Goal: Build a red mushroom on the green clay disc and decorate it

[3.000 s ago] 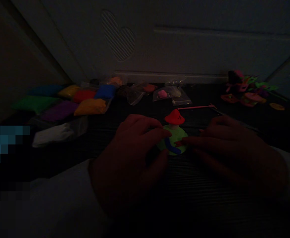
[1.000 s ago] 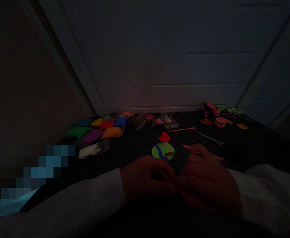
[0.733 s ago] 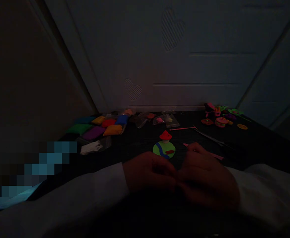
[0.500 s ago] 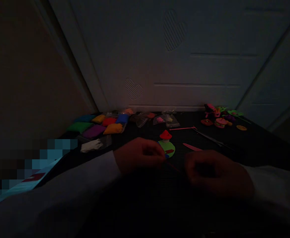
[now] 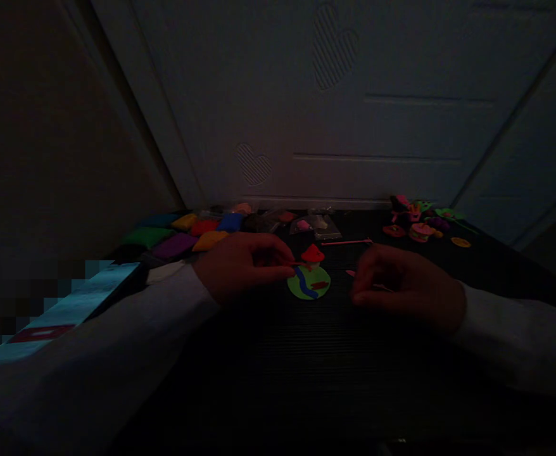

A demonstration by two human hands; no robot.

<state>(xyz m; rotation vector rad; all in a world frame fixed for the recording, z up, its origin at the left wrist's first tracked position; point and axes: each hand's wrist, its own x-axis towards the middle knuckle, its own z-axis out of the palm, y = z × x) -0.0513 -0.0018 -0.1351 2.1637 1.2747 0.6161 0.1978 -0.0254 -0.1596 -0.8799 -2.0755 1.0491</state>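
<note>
My left hand (image 5: pixel 252 263) is at the left edge of a round green clay disc (image 5: pixel 310 289), thumb and fingers pinched on a thin reddish-brown clay strip (image 5: pixel 301 264). The strip's tip is by a small red cone-roofed clay house (image 5: pixel 313 254) at the disc's back; I cannot tell if they touch. A blue wavy band and a dark red piece lie on the disc. To the right, my right hand (image 5: pixel 406 285) is closed, thumb and fingertips together; anything in them is too dark to make out. A pink tool (image 5: pixel 350 273) is mostly hidden behind it.
Bags of coloured clay (image 5: pixel 178 246) lie at the back left, small clear bags (image 5: pixel 325 227) behind the disc. A pink stick (image 5: pixel 347 242) lies near the right hand. Finished clay figures (image 5: pixel 420 232) and a yellow disc (image 5: pixel 461 242) are at the back right, before a white door (image 5: pixel 278 114).
Both hands have moved up and away from me. My left hand has brought the strip to the house, uncovering the blue band. The right hand now covers most of the scissors and pink tool.
</note>
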